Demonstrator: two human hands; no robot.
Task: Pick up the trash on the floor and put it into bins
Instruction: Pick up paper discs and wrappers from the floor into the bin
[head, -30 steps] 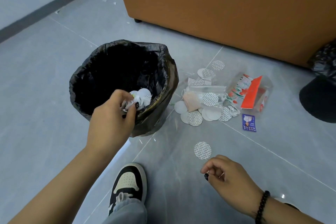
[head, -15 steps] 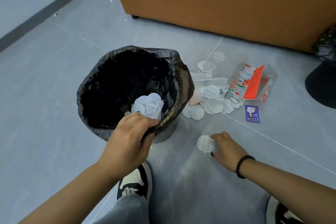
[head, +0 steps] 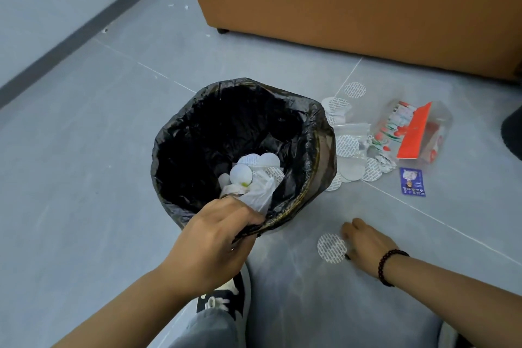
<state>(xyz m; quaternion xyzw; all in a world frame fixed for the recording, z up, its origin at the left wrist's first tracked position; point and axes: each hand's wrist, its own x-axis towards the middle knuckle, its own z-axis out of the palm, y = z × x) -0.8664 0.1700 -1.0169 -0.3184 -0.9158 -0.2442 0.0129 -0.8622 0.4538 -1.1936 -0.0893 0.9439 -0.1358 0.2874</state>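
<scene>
Left hand point(head: 217, 237) grips the near rim of the bin point(head: 324, 147); right hand point(head: 364, 243), fingers curled, touches a round seal point(head: 331, 248) on the floor point(head: 84, 178).

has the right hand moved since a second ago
Yes. The right hand went forward to the lone round seal on the floor; it was short of it before.

The round black bag-lined bin point(head: 243, 150) is the landmark. White round paper discs point(head: 254, 169) lie inside it. Right of it sits a pile of discs and clear plastic wrappers point(head: 364, 147); behind it stands the brown cabinet point(head: 353, 3). One lone patterned disc point(head: 331, 248) lies before it.
</scene>
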